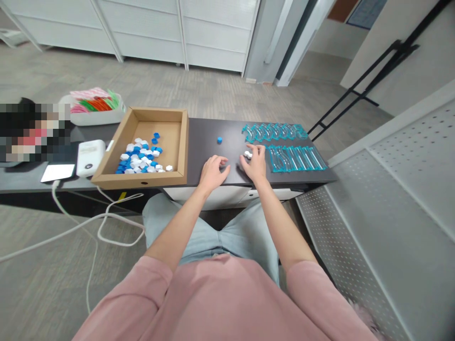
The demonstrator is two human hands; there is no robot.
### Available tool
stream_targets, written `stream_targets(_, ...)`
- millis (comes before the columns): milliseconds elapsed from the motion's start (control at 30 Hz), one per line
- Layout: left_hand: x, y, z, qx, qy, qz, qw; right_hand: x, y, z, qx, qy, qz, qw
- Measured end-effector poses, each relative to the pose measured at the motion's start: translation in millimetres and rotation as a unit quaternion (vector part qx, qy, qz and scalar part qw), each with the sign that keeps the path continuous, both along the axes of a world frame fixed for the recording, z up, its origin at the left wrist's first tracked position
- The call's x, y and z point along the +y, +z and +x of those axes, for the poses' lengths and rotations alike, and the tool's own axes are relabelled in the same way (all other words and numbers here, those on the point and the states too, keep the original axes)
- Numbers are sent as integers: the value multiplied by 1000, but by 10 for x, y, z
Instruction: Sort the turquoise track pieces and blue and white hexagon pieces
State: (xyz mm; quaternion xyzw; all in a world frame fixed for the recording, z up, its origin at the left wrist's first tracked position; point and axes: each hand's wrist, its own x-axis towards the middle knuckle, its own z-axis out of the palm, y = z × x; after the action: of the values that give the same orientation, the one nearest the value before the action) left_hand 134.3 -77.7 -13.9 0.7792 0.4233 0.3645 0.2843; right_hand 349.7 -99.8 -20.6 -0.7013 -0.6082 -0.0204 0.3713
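Note:
Both of my hands are over the dark tabletop [234, 128]. My left hand [213, 173] rests near the front edge, with its thumb apart from loosely bent fingers and nothing visible in them. My right hand [256, 165] curves around a few small white hexagonal pieces [248, 154], which lie between its thumb and index finger. Those fingers are spread; whether they touch the pieces I cannot tell. A single blue hexagonal piece [219, 140] sits on the table beyond my left hand. Left of it, a cardboard box [184, 151] contains many blue and white pieces [142, 158].
Teal-edged clear packets lie in a back row [275, 132] and a front row [296, 158] at right. A white tub [97, 118] of colourful strips stands back left, near a white device [90, 157] and white cables [106, 214]. A perforated panel [391, 166] rises at right.

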Motion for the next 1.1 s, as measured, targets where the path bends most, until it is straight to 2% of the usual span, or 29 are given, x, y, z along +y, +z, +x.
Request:
stream_targets(100, -163, 236, -119, -35, -56, 44, 997, -73, 8, -36, -9, 108, -8, 994)
stream_targets(167, -227, 482, -333, -40, -96, 94, 990, -106, -8, -44, -20, 169, -27, 985)
stream_targets(200, -221, 617, -489, -32, -87, 114, 989, -117, -20, -45, -24, 190, -37, 981)
stream_targets(267, -106, 867, -896, -12, -9, 126, 992, -127, -43, -45, -29, 207, -50, 977)
stream_targets(333, 121, 1033, -1380, 30, 99, 109, 989, -128, -60, -46, -27, 198, -48, 979)
stream_targets(367, 255, 1071, -1624, 63, 141, 89, 984, -126, -66, -47, -25, 191, -45, 980)
stream_targets(433, 505, 1065, -2049, 162, 167, 21, 972, -123, -72, -50, -21, 181, -40, 983)
stream_targets(533, 741, 945, -2396, 312, 104, -94, 940, -121, -76, -51, -13, 177, -33, 984)
stream_targets(633, 815, 840, -2417, 398, 88, -152, 901, -121, -77, -42, -4, 174, -28, 984)
stream_targets(767, 827, 814, -2324, 436, 113, -138, 882, -119, -74, -23, 6, 169, -33, 985)
stream_targets(833, 817, 834, -2312, 424, 121, -115, 890, -115, -73, -18, 12, 168, -35, 985)
stream_targets(967, 748, 921, -2260, 315, 155, -36, 936, -102, -75, -16, 18, 170, -40, 984)
stream_targets(1100, 637, 1071, -2003, 240, 160, 3, 958, -93, -78, -18, 24, 171, -45, 984)
